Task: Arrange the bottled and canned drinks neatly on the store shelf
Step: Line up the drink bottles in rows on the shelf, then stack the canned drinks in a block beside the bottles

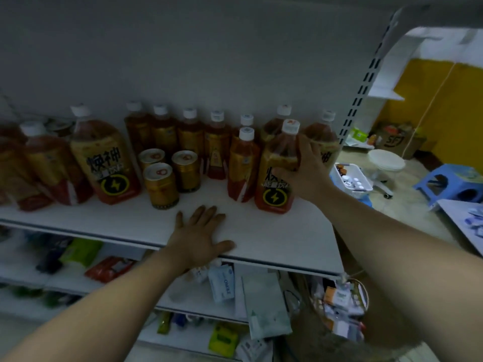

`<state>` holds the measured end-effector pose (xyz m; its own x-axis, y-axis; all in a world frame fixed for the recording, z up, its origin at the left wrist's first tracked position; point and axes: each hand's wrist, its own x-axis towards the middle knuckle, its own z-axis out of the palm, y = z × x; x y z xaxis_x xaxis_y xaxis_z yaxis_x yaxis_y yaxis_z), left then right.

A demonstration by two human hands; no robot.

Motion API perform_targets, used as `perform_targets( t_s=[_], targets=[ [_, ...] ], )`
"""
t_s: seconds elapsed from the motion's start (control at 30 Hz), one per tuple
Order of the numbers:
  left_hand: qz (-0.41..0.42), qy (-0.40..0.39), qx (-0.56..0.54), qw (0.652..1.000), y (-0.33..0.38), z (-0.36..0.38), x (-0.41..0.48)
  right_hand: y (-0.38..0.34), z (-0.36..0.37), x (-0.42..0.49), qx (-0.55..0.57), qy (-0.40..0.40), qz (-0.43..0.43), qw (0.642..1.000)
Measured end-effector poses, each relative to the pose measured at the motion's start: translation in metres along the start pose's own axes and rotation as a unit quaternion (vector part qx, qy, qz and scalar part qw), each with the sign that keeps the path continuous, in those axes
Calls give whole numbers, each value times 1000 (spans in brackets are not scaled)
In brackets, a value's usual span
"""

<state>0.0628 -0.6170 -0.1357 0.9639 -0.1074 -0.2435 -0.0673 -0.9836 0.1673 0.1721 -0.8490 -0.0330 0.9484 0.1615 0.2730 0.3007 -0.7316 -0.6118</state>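
A: Rt hand [304, 168]?
B: Curled round upper body of big bottle [274, 184], upright on shelf [287, 244], just right of & beyond left hand [201, 236].
A: Left?
B: Spread flat, palm down on shelf front, holding nothing. Cans [160, 185] just beyond, slightly left.
A: Handling?
B: Prob. full, heavy; slick label, plastic w/ some give. Best gripped mid-body, not by cap. Risk of slipping if squeezed near neck.

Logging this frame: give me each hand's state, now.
Left hand: open, flat on the shelf.
Right hand: grip closed around the front right lightning-label bottle.
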Motion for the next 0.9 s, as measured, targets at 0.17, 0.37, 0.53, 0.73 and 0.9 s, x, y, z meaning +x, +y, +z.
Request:
perform_targets(
  t_s=[0.17, 0.37, 0.53, 0.73, 0.9],
  targets=[
    [-28, -1, -85, 996, -10, -28, -16, -25, -18, -4, 22, 13, 1, 1000],
    [-67, 68, -164, 982, -61, -67, -45, -105, -9, -13, -34, 69, -141, 987],
    [-10, 99, -221, 970, -105, -98, -58, -160, 59, -18, -32, -81, -126, 988],
    [64, 125, -290, 947, -136, -109, -27, -160, 135, 5, -69, -176, -18, 982],
    [30, 58, -288, 955, -137, -88, 14, -139, 157, 24, -98, -242, 65, 963]
  ],
)
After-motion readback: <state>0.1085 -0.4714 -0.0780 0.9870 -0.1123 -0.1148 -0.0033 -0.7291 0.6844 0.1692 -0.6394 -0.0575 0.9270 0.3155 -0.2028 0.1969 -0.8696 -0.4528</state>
